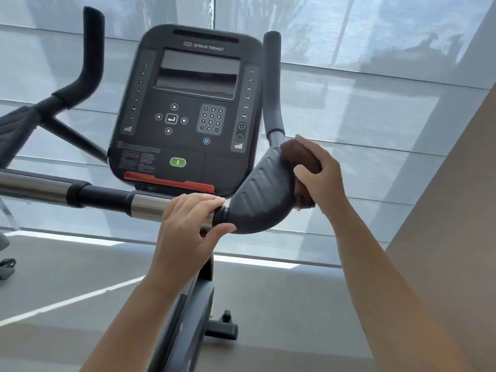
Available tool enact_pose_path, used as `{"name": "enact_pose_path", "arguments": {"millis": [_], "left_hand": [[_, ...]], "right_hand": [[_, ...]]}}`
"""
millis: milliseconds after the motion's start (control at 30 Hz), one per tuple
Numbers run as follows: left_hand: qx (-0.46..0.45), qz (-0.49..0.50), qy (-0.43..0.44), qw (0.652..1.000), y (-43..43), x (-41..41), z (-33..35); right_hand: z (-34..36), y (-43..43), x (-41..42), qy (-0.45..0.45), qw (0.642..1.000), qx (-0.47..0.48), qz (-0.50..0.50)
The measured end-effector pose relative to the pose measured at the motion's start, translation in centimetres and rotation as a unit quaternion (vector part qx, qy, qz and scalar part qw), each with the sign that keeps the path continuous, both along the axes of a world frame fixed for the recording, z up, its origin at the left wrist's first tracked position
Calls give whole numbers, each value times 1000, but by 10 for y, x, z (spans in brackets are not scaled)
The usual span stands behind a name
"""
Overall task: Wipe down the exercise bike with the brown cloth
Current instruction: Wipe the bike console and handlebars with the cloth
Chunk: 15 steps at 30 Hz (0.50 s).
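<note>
The exercise bike's black console [188, 108] faces me, with a dark screen, keypad and green button. Its handlebar [107, 196] runs left to right below the console, part chrome, part black. At the bar's right end sits a ribbed dark elbow pad [257, 194], from which an upright black grip [272, 84] rises. My left hand [188, 226] is wrapped around the chrome bar just left of the pad. My right hand [319, 170] presses the bunched brown cloth [299, 157] against the pad's right edge; most of the cloth is hidden under my fingers.
The left upright grip [92, 55] stands at the far left. The bike's frame post and a base foot with a wheel [222, 327] are below my arms. Shaded windows fill the background, a beige wall [456, 237] is close on the right, and grey floor lies below.
</note>
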<state>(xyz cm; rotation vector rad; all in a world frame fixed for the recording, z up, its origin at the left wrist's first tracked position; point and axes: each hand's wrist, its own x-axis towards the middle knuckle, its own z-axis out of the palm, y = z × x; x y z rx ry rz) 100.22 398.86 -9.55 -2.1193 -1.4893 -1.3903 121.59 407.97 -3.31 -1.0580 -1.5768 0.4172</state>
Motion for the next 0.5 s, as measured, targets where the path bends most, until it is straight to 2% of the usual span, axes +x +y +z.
{"name": "enact_pose_path", "arguments": {"millis": [67, 133, 333, 500], "left_hand": [[7, 4, -2, 1000, 1, 1, 0], [11, 8, -6, 1000, 2, 2, 2], [7, 19, 5, 1000, 2, 4, 2], [3, 22, 9, 1000, 1, 3, 3]], "right_hand": [[-8, -2, -2, 63, 997, -30, 42], [-20, -15, -1, 83, 995, -31, 48], [-49, -53, -6, 56, 998, 21, 37], [-24, -24, 10, 48, 998, 44, 18]]}}
